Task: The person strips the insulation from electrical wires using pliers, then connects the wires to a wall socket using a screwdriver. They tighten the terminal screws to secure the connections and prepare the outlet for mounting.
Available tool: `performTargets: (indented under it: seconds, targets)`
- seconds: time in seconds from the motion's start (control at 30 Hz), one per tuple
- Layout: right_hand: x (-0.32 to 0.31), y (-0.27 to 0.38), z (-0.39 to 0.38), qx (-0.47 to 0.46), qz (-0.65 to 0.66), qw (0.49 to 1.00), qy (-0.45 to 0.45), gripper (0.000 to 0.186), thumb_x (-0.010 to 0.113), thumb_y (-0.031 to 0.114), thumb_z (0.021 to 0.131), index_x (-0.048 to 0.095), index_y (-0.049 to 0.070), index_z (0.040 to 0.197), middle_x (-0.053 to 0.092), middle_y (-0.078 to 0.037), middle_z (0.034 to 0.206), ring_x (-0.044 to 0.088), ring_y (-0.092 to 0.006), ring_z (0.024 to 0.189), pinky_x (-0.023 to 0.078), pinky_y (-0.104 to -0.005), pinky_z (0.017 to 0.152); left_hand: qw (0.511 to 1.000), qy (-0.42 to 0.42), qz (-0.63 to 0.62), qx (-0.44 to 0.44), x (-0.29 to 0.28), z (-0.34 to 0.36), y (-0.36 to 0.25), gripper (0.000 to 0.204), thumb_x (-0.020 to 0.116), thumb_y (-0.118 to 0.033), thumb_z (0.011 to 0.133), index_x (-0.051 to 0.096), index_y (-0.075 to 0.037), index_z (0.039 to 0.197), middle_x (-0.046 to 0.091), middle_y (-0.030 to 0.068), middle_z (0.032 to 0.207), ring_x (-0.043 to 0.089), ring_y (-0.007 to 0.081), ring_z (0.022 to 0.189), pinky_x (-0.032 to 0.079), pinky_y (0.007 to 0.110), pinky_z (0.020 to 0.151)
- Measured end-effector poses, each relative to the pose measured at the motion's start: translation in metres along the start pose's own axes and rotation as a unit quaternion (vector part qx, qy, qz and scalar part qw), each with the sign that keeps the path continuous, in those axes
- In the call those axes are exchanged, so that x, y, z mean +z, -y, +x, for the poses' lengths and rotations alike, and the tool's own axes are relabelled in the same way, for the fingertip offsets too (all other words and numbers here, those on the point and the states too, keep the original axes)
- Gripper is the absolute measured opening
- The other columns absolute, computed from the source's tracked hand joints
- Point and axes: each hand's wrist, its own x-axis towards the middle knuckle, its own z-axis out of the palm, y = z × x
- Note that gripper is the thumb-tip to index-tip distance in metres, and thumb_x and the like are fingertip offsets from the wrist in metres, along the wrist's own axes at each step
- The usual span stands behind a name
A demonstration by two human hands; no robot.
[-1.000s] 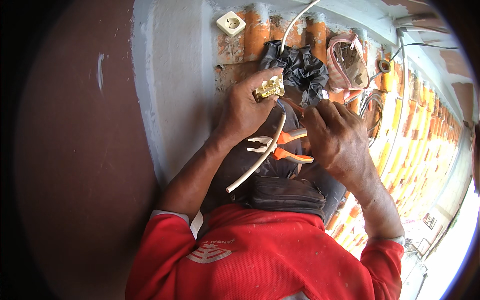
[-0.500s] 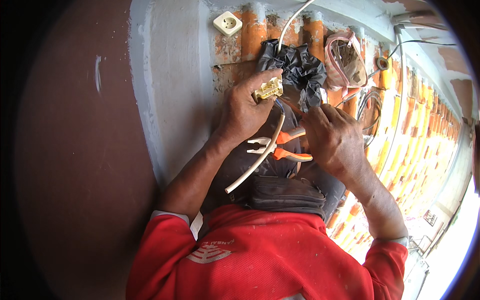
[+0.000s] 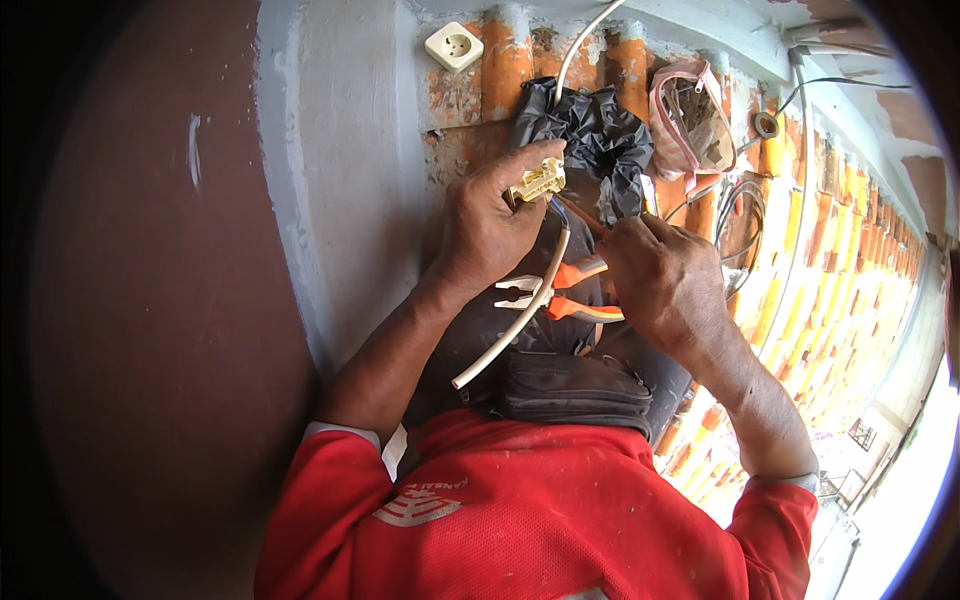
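Socket insert (image 3: 540,182): in the head view we see it, cream-coloured, in front of a crumpled black plastic bag (image 3: 605,125).
Left hand (image 3: 492,215): our grip pinches the insert between thumb and fingers.
Right hand (image 3: 660,275): our fingers curl together on a thin reddish-brown piece (image 3: 586,217); we cannot tell its kind.
White cable (image 3: 512,335): it has a blue wire (image 3: 559,210) at its upper end and crosses over the pliers.
Orange-handled pliers (image 3: 580,309): they lie above our dark trousers (image 3: 470,340), jaws parted.
Square socket cover (image 3: 455,47): we see it on the orange tiles (image 3: 507,60).
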Motion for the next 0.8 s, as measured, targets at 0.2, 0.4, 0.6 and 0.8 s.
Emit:
performTargets:
  seconds: [0.2, 0.4, 0.6, 0.8]
  targets:
    - [-0.015, -0.001, 0.012, 0.269, 0.283, 0.910, 0.136, 0.034, 0.076, 0.027, 0.106, 0.071, -0.002, 0.089, 0.069, -0.014, 0.069, 0.072, -0.0275, 0.063, 0.055, -0.0468, 0.063, 0.999, -0.005, 0.023, 0.031, -0.001, -0.002, 0.000, 0.048, 0.071, 0.013, 0.094, 0.076, -0.001, 0.139, 0.081, 0.0197, 0.128, 0.080, 0.0285, 0.119, 0.065, 0.037, 0.100]
    - [-0.017, -0.006, 0.013, 0.228, 0.248, 0.930, 0.147, 0.030, 0.073, 0.024, 0.108, 0.074, -0.002, 0.094, 0.067, -0.013, 0.073, 0.070, -0.0281, 0.061, 0.058, -0.0453, 0.063, 0.999, -0.003, 0.036, 0.030, -0.001, 0.000, -0.001, 0.047, 0.071, 0.013, 0.094, 0.076, -0.001, 0.139, 0.081, 0.0202, 0.128, 0.080, 0.0294, 0.119, 0.065, 0.038, 0.100]
    - [-0.009, -0.007, 0.009, -0.055, 0.040, 0.997, 0.047, 0.023, 0.069, 0.018, 0.109, 0.072, -0.002, 0.098, 0.071, -0.020, 0.075, 0.074, -0.0427, 0.073, 0.056, -0.0524, 0.066, 0.999, -0.003, 0.027, 0.029, -0.001, -0.002, 0.005, 0.047, 0.072, 0.013, 0.094, 0.075, -0.001, 0.139, 0.081, 0.0198, 0.130, 0.080, 0.0274, 0.119, 0.065, 0.037, 0.099]
    - [-0.038, 0.003, 0.009, 0.221, 0.166, 0.956, 0.102, 0.033, 0.083, 0.027, 0.101, 0.068, 0.000, 0.089, 0.067, -0.018, 0.069, 0.072, -0.0321, 0.065, 0.055, -0.0461, 0.065, 0.990, -0.008, -0.122, -0.071, -0.003, -0.005, 0.012, 0.055, 0.068, 0.014, 0.100, 0.064, 0.000, 0.153, 0.076, 0.0121, 0.130, 0.076, 0.0172, 0.114, 0.066, 0.031, 0.097]
